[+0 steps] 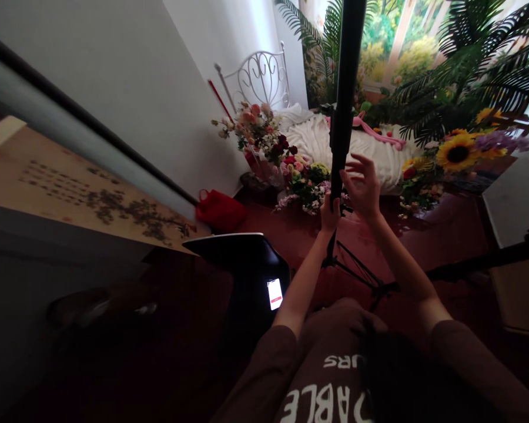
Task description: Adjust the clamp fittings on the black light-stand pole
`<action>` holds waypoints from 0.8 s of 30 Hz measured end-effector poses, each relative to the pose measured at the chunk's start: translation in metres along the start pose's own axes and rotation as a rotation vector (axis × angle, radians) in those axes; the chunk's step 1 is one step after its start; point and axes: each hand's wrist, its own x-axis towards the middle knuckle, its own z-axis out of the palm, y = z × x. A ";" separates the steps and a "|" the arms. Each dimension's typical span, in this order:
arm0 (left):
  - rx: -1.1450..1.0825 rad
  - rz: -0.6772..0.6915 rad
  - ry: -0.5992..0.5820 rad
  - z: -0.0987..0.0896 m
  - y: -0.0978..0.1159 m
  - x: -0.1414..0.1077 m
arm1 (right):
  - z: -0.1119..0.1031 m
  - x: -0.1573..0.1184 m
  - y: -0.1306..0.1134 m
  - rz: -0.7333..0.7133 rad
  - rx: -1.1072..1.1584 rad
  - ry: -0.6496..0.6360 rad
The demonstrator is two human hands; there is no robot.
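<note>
**Left hand [330, 216] clenched on a black tripod pole [344, 100]; right hand [362, 188] open beside it.**
The left hand wraps the pole low down, above the tripod legs [350, 265] at 6 o'clock; the right hand's spread fingers stand just apart at the pole's 3 o'clock. The pole rises toward 12 o'clock, past a bed [352, 147]. Flowers [253, 132] lie at 11 o'clock, a sunflower [458, 151] at 2 o'clock, a lit phone [274, 294] at 7 o'clock.
</note>
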 end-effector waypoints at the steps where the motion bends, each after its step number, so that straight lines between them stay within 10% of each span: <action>1: -0.005 -0.004 -0.001 0.000 0.000 0.000 | -0.006 -0.012 0.003 0.004 -0.020 -0.028; 9: 0.047 -0.058 0.044 0.002 -0.003 0.003 | -0.037 -0.089 0.038 0.136 -0.127 -0.213; 15: 0.067 -0.012 0.018 0.000 -0.004 0.001 | -0.021 -0.103 0.044 0.422 0.167 -0.120; 24: 0.076 0.054 0.020 0.001 -0.002 0.002 | -0.019 -0.107 0.058 0.339 -0.148 -0.047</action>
